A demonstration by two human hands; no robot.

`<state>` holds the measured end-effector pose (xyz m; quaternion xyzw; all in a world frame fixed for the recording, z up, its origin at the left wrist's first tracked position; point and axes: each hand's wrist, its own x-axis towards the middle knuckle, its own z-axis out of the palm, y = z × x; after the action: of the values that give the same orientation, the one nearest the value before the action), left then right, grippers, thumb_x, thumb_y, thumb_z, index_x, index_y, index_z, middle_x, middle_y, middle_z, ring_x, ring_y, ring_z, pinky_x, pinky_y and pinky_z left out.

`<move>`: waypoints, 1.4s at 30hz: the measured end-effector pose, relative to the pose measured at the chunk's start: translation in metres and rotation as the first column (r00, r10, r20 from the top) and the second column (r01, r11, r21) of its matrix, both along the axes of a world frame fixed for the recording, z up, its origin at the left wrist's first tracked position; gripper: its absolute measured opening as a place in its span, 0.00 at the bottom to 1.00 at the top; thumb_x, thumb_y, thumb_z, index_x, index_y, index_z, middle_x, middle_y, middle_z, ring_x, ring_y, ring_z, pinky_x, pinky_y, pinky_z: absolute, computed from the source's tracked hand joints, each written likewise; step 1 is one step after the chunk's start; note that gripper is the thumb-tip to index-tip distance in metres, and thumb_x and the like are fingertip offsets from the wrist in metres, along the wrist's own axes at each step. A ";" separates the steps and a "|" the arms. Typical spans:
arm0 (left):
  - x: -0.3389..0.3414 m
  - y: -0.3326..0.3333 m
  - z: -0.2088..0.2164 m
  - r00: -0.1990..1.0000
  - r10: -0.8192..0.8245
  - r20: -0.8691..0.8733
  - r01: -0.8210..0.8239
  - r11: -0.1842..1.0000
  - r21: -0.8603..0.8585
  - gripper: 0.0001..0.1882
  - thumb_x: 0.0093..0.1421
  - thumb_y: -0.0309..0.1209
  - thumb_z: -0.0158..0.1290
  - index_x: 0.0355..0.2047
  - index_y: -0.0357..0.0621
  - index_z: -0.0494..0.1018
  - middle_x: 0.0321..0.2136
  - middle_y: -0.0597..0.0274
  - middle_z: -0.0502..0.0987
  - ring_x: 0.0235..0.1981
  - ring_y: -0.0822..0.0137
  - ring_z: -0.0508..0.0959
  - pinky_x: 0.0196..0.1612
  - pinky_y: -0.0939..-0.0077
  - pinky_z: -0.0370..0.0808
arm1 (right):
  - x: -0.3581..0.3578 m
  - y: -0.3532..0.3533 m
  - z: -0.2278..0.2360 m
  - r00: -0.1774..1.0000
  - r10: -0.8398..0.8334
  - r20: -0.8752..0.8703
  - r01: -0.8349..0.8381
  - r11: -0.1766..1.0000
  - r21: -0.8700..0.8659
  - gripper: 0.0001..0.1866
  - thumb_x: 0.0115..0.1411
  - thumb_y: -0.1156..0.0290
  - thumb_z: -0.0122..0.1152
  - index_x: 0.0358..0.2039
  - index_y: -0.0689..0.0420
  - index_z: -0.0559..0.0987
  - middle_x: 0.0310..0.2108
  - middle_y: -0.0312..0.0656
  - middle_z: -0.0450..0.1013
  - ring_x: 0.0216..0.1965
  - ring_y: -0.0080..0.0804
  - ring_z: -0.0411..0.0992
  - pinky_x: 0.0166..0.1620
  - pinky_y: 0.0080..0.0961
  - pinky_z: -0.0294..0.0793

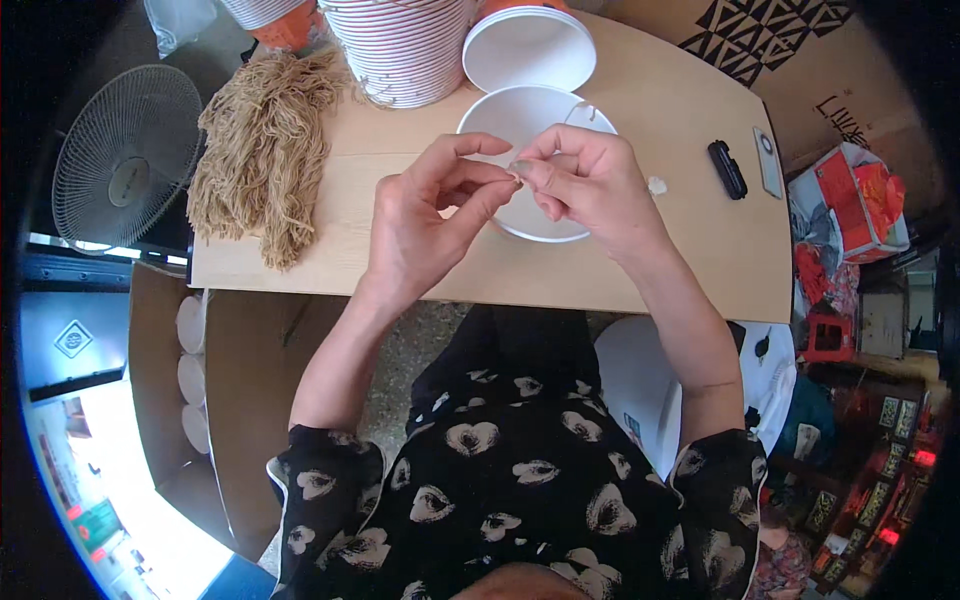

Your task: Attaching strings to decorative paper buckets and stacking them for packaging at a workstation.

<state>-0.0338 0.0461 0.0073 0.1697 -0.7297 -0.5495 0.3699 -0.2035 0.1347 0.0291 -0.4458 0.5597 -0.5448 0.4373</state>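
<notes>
My left hand (418,215) and right hand (598,190) meet above a round white paper bucket (510,108) at the table's near middle. Both are closed, thumbs and fingertips pinching a small pale bit of cord (516,179) between them. Most of that cord is hidden by the fingers. Inside the bucket's far right wall, a short piece of cord (588,110) shows. Just behind stands another white bucket (530,50), its mouth toward me. Left of it rises a tall stack of nested white buckets (400,50). A thick bundle of tan cords (265,150) lies on the table's left.
On the table's right are a black case (727,170) and a flat pale device (768,160). A fan (125,175) stands to the left. Below it is an open cardboard box (165,400) holding white round items. A red-and-white bag (850,205) sits beyond the right edge.
</notes>
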 end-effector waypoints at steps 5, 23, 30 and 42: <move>0.000 0.003 -0.009 0.997 0.065 -0.047 -0.063 0.997 0.039 0.11 0.59 0.21 0.59 0.42 0.33 0.77 0.30 0.58 0.82 0.33 0.74 0.81 0.36 0.81 0.80 | 0.007 -0.002 -0.002 1.000 -0.021 -0.008 0.021 1.000 -0.002 0.05 0.63 0.75 0.59 0.35 0.64 0.79 0.22 0.33 0.72 0.20 0.13 0.65 0.23 0.11 0.62; 0.010 -0.036 0.015 0.940 -0.310 0.140 0.230 0.883 0.409 0.12 0.62 0.27 0.58 0.41 0.29 0.78 0.34 0.57 0.81 0.36 0.70 0.82 0.42 0.80 0.79 | -0.010 -0.012 -0.002 0.994 -0.020 0.111 0.033 0.993 -0.115 0.11 0.66 0.72 0.55 0.44 0.64 0.77 0.27 0.33 0.70 0.26 0.16 0.64 0.31 0.12 0.63; 0.015 -0.043 0.017 0.912 -0.361 0.194 0.268 0.885 0.382 0.14 0.64 0.30 0.55 0.44 0.30 0.76 0.36 0.56 0.81 0.39 0.71 0.80 0.46 0.78 0.77 | -0.001 -0.004 -0.009 0.950 -0.124 -0.285 0.021 0.940 -0.340 0.07 0.57 0.80 0.61 0.37 0.63 0.78 0.28 0.33 0.73 0.25 0.17 0.65 0.32 0.16 0.68; 0.016 -0.039 0.015 0.915 -0.347 0.206 0.258 0.896 0.362 0.15 0.65 0.32 0.55 0.44 0.30 0.76 0.34 0.59 0.80 0.38 0.73 0.79 0.46 0.79 0.76 | 0.015 0.002 -0.004 0.807 -0.150 -0.572 -0.053 0.945 -0.323 0.07 0.51 0.82 0.66 0.31 0.61 0.79 0.30 0.34 0.73 0.28 0.19 0.68 0.32 0.16 0.67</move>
<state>-0.0177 0.0073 0.0222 0.1841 -0.6887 -0.6862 0.1449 -0.1886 0.1363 0.0252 -0.6431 0.5819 -0.4750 0.1488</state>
